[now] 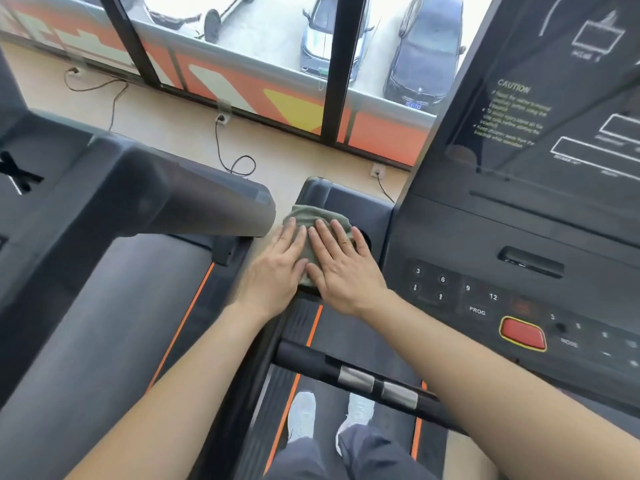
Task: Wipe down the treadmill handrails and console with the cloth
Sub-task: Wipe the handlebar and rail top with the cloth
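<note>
The console (519,220) fills the right side: a tall, glossy black panel with white printed outlines and a CAUTION text, and below it a matte keypad with pale numerals. To the left stands a neighbouring treadmill (104,271), its grey belt dull and edged with thin orange stripes, and its arm thick, rounded moulded plastic. A round black handrail (311,362) crosses low in the view, carrying two brushed silver sensor plates (356,377). At the console's left end is a side tray (349,199) of smooth dark plastic with rounded corners. On it lies the cloth (306,216), olive-green, soft and bunched. The left hand (277,271) and right hand (343,268) lie flat on it side by side, fingers straight and pressing down. The red stop button (523,333) is a rounded block ringed in yellow.
</note>
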A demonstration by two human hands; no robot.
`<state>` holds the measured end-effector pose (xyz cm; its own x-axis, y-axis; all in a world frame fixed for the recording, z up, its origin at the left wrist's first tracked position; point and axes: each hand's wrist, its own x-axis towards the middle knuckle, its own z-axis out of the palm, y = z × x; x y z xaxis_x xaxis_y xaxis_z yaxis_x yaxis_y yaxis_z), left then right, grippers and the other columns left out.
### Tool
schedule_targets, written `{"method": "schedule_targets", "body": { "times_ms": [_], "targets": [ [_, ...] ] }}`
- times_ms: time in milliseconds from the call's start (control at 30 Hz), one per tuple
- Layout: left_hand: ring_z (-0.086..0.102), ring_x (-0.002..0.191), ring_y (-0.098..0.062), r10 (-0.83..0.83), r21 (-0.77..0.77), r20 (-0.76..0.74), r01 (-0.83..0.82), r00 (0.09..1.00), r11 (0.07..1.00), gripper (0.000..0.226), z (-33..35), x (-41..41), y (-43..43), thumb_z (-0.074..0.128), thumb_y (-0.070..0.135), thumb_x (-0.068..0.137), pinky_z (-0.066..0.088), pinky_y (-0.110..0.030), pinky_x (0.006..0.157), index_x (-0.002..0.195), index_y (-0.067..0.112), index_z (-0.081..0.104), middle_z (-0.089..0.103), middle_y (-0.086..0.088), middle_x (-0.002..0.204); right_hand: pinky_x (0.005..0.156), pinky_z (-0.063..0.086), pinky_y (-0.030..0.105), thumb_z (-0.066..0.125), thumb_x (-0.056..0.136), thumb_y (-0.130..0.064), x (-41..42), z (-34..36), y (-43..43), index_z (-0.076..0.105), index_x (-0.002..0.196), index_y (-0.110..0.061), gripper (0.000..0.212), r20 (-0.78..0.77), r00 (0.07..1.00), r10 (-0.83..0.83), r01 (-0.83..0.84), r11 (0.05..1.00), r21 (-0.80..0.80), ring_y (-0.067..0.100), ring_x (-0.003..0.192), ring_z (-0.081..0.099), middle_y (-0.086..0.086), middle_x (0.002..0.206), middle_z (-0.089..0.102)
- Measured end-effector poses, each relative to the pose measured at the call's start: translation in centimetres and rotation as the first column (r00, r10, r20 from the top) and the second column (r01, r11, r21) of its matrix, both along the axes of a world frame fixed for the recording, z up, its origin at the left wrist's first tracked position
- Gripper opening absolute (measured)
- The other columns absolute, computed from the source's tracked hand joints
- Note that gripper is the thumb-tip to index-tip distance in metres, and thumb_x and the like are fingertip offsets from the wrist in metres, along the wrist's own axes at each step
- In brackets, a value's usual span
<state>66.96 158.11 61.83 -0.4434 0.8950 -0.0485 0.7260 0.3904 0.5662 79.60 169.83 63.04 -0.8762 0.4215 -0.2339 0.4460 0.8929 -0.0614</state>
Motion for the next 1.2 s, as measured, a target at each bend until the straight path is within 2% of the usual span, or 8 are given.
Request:
{"method": "schedule_targets", "body": {
  "times_ms": [200, 467, 567, 700, 833, 933, 1067, 1200],
  "targets": [
    [0.003, 0.158, -0.02, -0.104, -0.058, -0.049, 0.101, 0.993, 0.993, 0.061, 0.4, -3.0, 5.6, 0.045, 0.03, 0.107, 0.017, -0.036, 0.126, 0.162, 0.017, 0.021, 0.004, -0.002, 0.171, 0.122, -0.015, 0.045, 0.004, 0.103, -0.053, -2.1, 0.7, 4.6, -0.012, 0.159, -0.021, 0.067, 0.092, 0.993, -0.074, 0.066, 0.994, 0.092, 0.017, 0.153, -0.019, -0.004, 0.167, -0.016],
    [0.002, 0.158, -0.023, -0.37, -0.181, -0.308, 0.327, 0.876, 0.927, 0.055, 0.9, -3.6, 10.7, 0.031, 0.04, 0.109, 0.004, -0.039, 0.128, 0.162, 0.026, 0.021, 0.01, -0.001, 0.171, 0.122, -0.013, 0.05, 0.01, 0.106, -0.05, -0.3, 2.6, 6.5, -0.002, 0.16, -0.007, 0.07, 0.277, 0.95, -0.142, 0.036, 0.934, 0.354, 0.03, 0.155, 0.005, 0.014, 0.168, 0.002],
    [0.007, 0.158, -0.021, -0.442, -0.185, -0.335, 0.402, 0.832, 0.897, 0.054, 1.3, -2.9, 10.9, 0.033, 0.04, 0.109, 0.004, -0.036, 0.128, 0.161, 0.03, 0.023, 0.014, 0.001, 0.17, 0.123, -0.012, 0.05, 0.009, 0.106, -0.049, 1.0, 3.3, 6.5, 0.005, 0.159, -0.004, 0.07, 0.312, 0.94, -0.137, 0.014, 0.931, 0.364, 0.03, 0.154, 0.011, 0.019, 0.166, 0.01],
    [0.015, 0.157, -0.019, -0.453, -0.148, -0.322, 0.429, 0.831, 0.891, 0.051, 1.3, -2.7, 9.1, 0.038, 0.038, 0.109, 0.006, -0.033, 0.127, 0.159, 0.034, 0.029, 0.02, 0.005, 0.169, 0.124, -0.004, 0.05, 0.015, 0.107, -0.04, 2.6, 3.7, 6.4, 0.007, 0.159, -0.005, 0.063, 0.312, 0.948, -0.063, -0.036, 0.953, 0.302, 0.029, 0.154, 0.013, 0.017, 0.167, 0.012],
    [0.02, 0.156, -0.019, -0.454, -0.114, -0.314, 0.442, 0.834, 0.89, 0.05, 0.9, -2.1, 6.1, 0.031, 0.041, 0.109, 0.01, -0.034, 0.127, 0.157, 0.032, 0.035, 0.026, 0.004, 0.167, 0.124, 0.0, 0.049, 0.026, 0.107, -0.032, 4.5, 3.7, 4.6, 0.01, 0.16, -0.008, 0.06, 0.242, 0.97, -0.006, -0.055, 0.968, 0.245, 0.028, 0.154, 0.014, 0.015, 0.167, 0.012],
    [0.031, 0.152, -0.022, -0.444, -0.085, -0.319, 0.441, 0.837, 0.893, 0.058, 0.7, -1.0, 3.4, 0.018, 0.044, 0.104, 0.019, -0.037, 0.126, 0.151, 0.028, 0.048, 0.038, 0.001, 0.162, 0.123, 0.006, 0.05, 0.039, 0.104, -0.028, 5.9, 2.4, 2.7, 0.025, 0.158, -0.011, 0.058, 0.152, 0.988, 0.02, -0.05, 0.978, 0.202, 0.029, 0.152, 0.023, 0.014, 0.164, 0.025],
    [0.048, 0.142, -0.025, -0.367, 0.034, -0.306, 0.396, 0.878, 0.918, 0.045, -0.3, 0.0, 0.2, 0.039, 0.034, 0.103, 0.033, -0.04, 0.12, 0.139, 0.024, 0.062, 0.056, -0.001, 0.149, 0.116, 0.031, 0.047, 0.065, 0.091, -0.017, 7.0, 1.1, 0.9, 0.057, 0.138, -0.011, 0.047, -0.065, 0.998, 0.003, 0.01, 0.98, 0.199, 0.029, 0.132, 0.053, 0.008, 0.138, 0.061],
    [0.067, 0.12, -0.02, -0.223, 0.235, -0.266, 0.288, 0.938, 0.929, 0.027, -0.2, 0.6, -2.2, 0.057, 0.028, 0.097, 0.053, -0.036, 0.102, 0.11, 0.021, 0.079, 0.074, 0.001, 0.123, 0.098, 0.044, 0.037, 0.07, 0.082, -0.006, 7.6, 0.8, -1.3, 0.069, 0.109, -0.015, 0.028, -0.257, 0.966, 0.042, 0.013, 0.978, 0.209, 0.024, 0.109, 0.065, 0.003, 0.117, 0.072]
  ]
}}
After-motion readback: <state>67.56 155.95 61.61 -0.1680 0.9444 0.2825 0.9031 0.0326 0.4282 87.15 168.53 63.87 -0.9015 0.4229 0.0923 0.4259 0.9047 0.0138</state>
